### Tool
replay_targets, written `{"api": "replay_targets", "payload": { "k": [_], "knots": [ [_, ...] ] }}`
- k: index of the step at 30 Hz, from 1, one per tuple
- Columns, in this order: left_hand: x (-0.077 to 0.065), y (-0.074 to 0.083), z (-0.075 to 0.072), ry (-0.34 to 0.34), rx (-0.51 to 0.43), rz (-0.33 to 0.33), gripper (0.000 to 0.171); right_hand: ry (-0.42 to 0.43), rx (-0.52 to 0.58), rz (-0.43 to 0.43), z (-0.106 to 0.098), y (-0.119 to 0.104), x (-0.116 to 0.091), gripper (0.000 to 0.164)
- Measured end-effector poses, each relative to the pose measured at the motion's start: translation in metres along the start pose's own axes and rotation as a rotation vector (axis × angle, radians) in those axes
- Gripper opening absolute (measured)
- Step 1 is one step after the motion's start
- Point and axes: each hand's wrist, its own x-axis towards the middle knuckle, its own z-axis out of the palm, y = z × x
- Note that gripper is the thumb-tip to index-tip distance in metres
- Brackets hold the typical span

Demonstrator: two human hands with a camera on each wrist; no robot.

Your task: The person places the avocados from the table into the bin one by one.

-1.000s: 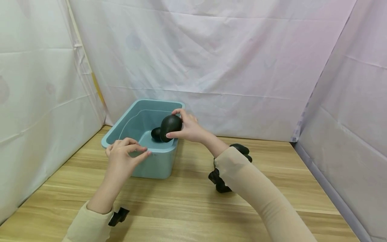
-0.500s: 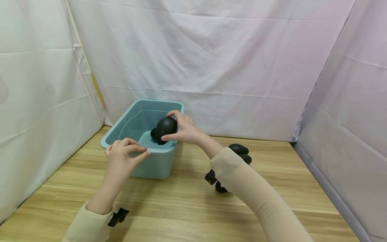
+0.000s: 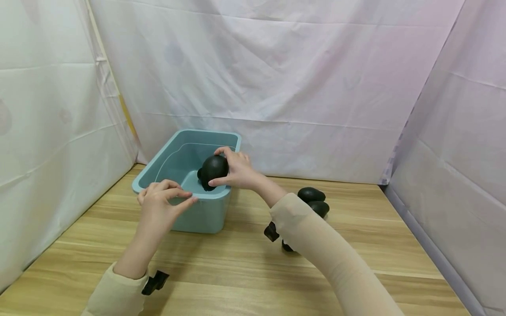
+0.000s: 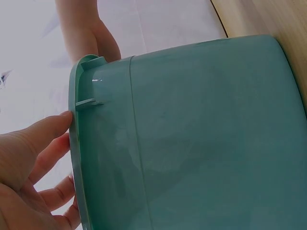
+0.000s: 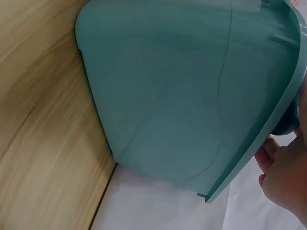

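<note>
In the head view, my right hand (image 3: pixel 238 170) holds a dark avocado (image 3: pixel 215 170) between thumb and fingers, inside the right front of a blue-green plastic bin (image 3: pixel 203 215). Just behind it, mostly hidden, another dark avocado (image 3: pixel 199 174) lies on the bin's floor. My left hand (image 3: pixel 160 202) has its thumb and fingertips at the bin's front rim, pinching the edge. In the left wrist view, the left thumb and fingers (image 4: pixel 45 136) meet that rim. The right wrist view shows the outer wall of the bin (image 5: pixel 177 91), with the right hand (image 5: pixel 285 177) partly behind its rim.
Two more avocados (image 3: pixel 311 194) sit on the wooden table (image 3: pixel 237 272) to the right, beyond the right sleeve (image 3: pixel 316 239). Another dark piece (image 3: pixel 287 247) is partly covered by that sleeve. White cloth (image 3: pixel 300 87) walls off the back and both sides.
My right hand has moved slightly left and lower into the bin with the avocado, covering more of the one behind. The left hand has stayed at the rim.
</note>
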Motion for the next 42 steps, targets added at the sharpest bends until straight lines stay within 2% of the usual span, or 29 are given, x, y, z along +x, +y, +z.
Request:
{"api": "replay_targets", "payload": {
  "k": [8,16,23,27,32,42],
  "knots": [
    [0.001,0.001,0.0,-0.003,-0.001,0.0,0.016,-0.021,-0.033,-0.006,0.0,-0.004,-0.002,0.062],
    [0.001,0.001,0.0,-0.003,0.013,-0.001,0.017,-0.101,-0.205,-0.001,-0.001,-0.007,0.0,0.076],
    [0.0,0.0,0.0,-0.004,0.008,0.0,0.016,-0.168,-0.297,0.001,-0.004,-0.01,0.0,0.078],
    [0.0,0.0,0.001,0.0,0.007,0.0,0.016,-0.189,-0.292,-0.002,-0.005,-0.01,0.0,0.079],
    [0.0,0.0,0.001,0.003,0.011,0.001,0.015,-0.196,-0.23,0.005,-0.003,-0.007,-0.001,0.078],
    [0.0,0.001,0.001,0.003,0.012,-0.001,0.016,-0.165,-0.121,0.004,0.0,0.001,-0.007,0.072]
  ]
}}
